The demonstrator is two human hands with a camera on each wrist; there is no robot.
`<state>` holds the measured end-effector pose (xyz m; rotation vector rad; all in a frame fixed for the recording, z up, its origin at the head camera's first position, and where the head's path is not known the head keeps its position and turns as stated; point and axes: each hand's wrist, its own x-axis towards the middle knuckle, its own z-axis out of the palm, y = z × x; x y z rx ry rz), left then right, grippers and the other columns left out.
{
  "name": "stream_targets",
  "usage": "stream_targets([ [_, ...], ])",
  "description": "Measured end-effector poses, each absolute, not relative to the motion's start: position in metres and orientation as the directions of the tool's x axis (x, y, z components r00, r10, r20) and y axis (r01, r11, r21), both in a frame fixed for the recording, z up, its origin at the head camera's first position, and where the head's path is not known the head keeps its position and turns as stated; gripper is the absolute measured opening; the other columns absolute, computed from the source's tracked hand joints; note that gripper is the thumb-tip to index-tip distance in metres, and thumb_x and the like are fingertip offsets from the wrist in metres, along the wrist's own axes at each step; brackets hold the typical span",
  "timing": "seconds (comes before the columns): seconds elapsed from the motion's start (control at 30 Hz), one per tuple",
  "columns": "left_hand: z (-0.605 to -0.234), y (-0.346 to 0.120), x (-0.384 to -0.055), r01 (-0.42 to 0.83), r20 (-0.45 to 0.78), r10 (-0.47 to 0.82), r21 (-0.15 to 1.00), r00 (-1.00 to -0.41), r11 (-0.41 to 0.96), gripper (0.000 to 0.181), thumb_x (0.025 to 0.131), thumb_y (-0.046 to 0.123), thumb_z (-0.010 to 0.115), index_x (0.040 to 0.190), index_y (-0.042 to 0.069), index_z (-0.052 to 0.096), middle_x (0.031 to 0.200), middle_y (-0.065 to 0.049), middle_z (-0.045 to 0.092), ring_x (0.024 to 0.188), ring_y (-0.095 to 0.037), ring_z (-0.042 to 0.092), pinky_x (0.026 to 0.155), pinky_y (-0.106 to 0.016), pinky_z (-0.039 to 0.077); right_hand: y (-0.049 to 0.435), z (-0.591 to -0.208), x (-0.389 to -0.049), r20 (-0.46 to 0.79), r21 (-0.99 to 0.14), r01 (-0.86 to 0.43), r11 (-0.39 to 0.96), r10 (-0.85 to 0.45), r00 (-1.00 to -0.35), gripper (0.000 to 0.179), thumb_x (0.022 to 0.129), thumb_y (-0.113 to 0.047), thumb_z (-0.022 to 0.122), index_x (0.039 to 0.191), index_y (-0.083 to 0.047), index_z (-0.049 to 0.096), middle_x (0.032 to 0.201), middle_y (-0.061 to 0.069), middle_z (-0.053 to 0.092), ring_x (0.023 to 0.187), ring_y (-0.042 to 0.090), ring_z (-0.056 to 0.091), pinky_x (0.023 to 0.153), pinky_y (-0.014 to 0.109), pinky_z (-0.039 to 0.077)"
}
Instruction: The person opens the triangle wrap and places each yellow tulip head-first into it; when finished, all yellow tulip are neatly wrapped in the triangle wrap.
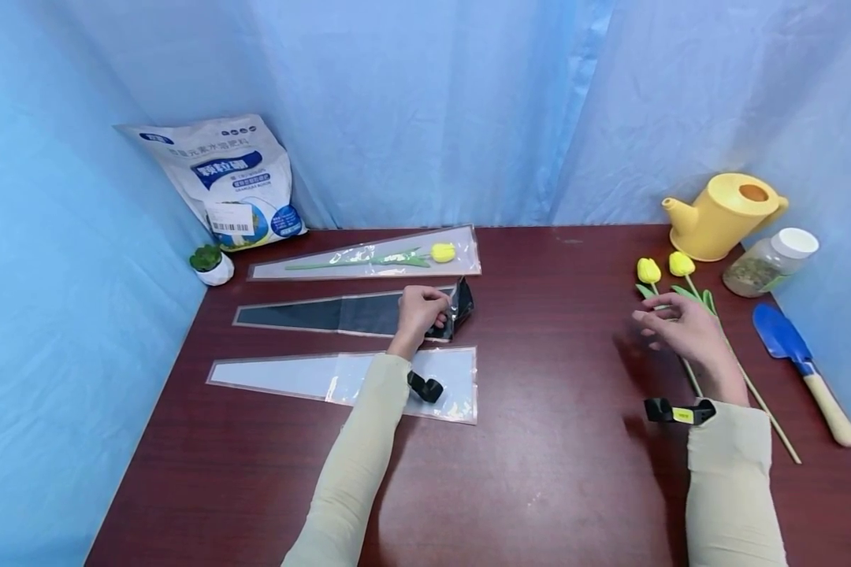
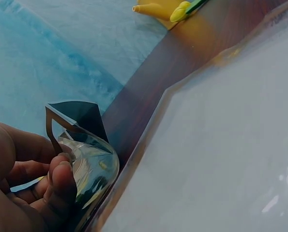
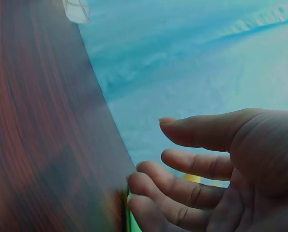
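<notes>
My left hand (image 1: 420, 311) pinches the wide end of a black-backed clear flower sleeve (image 1: 291, 316). In the left wrist view the sleeve's mouth (image 2: 93, 145) is lifted and gapes apart beside the thumb and fingers. Over two yellow artificial tulips (image 1: 648, 271) hovers my right hand (image 1: 689, 335), its fingers loosely bent and nothing between them, as the right wrist view also shows. The hand and wrist partly cover the tulips' stems. Behind the black sleeve, a white sleeve holds a tulip (image 1: 442, 252); in front of it lies a flat white sleeve (image 1: 276, 377).
Back left stand a fertilizer bag (image 1: 230, 181) and a small potted succulent (image 1: 215, 268). At the right are a yellow watering can (image 1: 716, 220), a white-lidded jar (image 1: 766, 264) and a blue trowel (image 1: 783, 335). Blue curtains border the dark red table (image 1: 539, 488).
</notes>
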<state>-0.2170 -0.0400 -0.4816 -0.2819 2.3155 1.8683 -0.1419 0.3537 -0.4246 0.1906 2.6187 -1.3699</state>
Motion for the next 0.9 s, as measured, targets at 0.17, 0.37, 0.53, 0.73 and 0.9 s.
stream_targets([
  [0.17, -0.481, -0.040, -0.217, -0.243, -0.241, -0.035, 0.948, -0.970, 0.206, 0.011, 0.088, 0.006, 0.070, 0.088, -0.001, 0.077, 0.071, -0.003, 0.067, 0.049, -0.007, 0.057, 0.047, -0.020, 0.051, 0.371, -0.421, -0.134, -0.234, -0.739, 0.228, 0.635, 0.075, -0.969, 0.058, 0.097, -0.040, 0.063, 0.134, 0.003, 0.049, 0.081, -0.022, 0.068, 0.070, 0.003, 0.070, 0.065, 0.026, 0.060],
  [0.37, -0.481, -0.040, -0.218, -0.238, -0.233, -0.046, 0.951, -0.971, 0.199, 0.011, 0.088, 0.005, 0.069, 0.088, -0.002, 0.077, 0.069, -0.004, 0.067, 0.048, -0.008, 0.056, 0.046, -0.020, 0.050, 0.388, -0.423, -0.126, -0.226, -0.590, 0.236, 0.772, 0.122, -0.966, 0.065, 0.097, -0.049, 0.060, 0.134, 0.003, 0.052, 0.114, 0.028, 0.067, 0.068, 0.006, 0.066, 0.062, 0.021, 0.051],
  [0.53, -0.480, -0.040, -0.217, -0.234, -0.229, -0.051, 0.951, -0.972, 0.203, 0.010, 0.088, 0.005, 0.070, 0.088, -0.002, 0.077, 0.070, -0.005, 0.067, 0.048, -0.008, 0.056, 0.046, -0.020, 0.050, 0.400, -0.431, -0.116, -0.200, -0.533, 0.212, 0.819, 0.122, -0.972, 0.062, 0.097, -0.047, 0.061, 0.130, 0.005, 0.054, 0.113, 0.032, 0.067, 0.064, -0.002, 0.060, 0.065, 0.025, 0.044],
  [0.73, -0.481, -0.040, -0.217, -0.223, -0.218, -0.045, 0.951, -0.975, 0.213, 0.011, 0.088, 0.005, 0.068, 0.089, -0.002, 0.078, 0.073, -0.008, 0.070, 0.049, -0.007, 0.057, 0.047, -0.020, 0.051, 0.411, -0.437, -0.107, -0.243, -0.503, 0.207, 0.839, 0.093, -0.966, 0.065, 0.096, -0.044, 0.063, 0.130, 0.010, 0.052, 0.099, 0.027, 0.072, 0.064, 0.012, 0.069, 0.062, 0.024, 0.047],
  [0.9, -0.482, -0.041, -0.217, -0.217, -0.214, -0.037, 0.953, -0.976, 0.211, 0.012, 0.088, 0.005, 0.067, 0.088, -0.002, 0.077, 0.072, -0.006, 0.069, 0.049, -0.007, 0.058, 0.047, -0.020, 0.052, 0.415, -0.438, -0.107, -0.323, -0.462, 0.229, 0.857, 0.078, -0.943, 0.073, 0.095, -0.049, 0.064, 0.133, 0.011, 0.049, 0.106, 0.033, 0.067, 0.070, 0.021, 0.071, 0.060, 0.028, 0.051],
])
